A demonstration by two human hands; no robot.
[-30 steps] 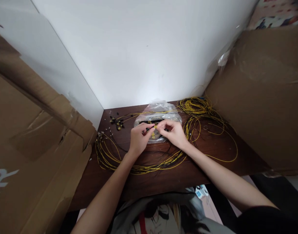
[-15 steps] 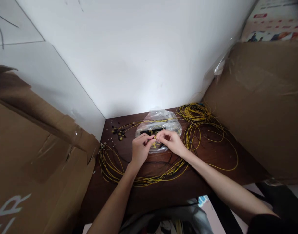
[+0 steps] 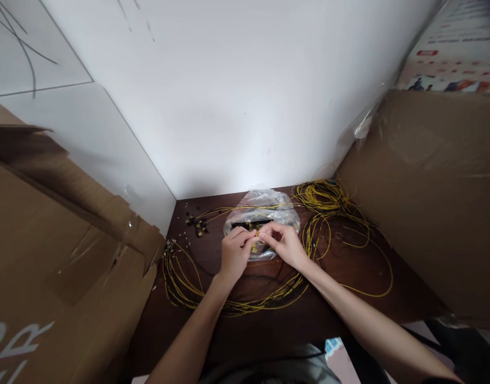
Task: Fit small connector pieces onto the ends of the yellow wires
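Observation:
My left hand (image 3: 235, 249) and my right hand (image 3: 284, 243) meet fingertip to fingertip, both pinched closed. Between them is a small yellow piece (image 3: 257, 234), mostly covered by the fingers; its exact kind is too small to make out. Just beneath and behind the hands lies a clear plastic bag (image 3: 285, 213) with black and yellow small parts in it. In front of the hands a bundle of thin yellow and black wires (image 3: 253, 306) curves across the dark brown tabletop (image 3: 265, 333).
A coil of yellow wire (image 3: 323, 196) lies at the back right. Several small black and yellow parts (image 3: 200, 226) are scattered at the back left. Cardboard boxes stand left (image 3: 69, 256) and right (image 3: 429, 202), with a white wall (image 3: 229, 96) behind.
The view has tilted slightly upward, so everything sits a little lower. Both hands keep their pinch on the yellow piece, with small finger shifts.

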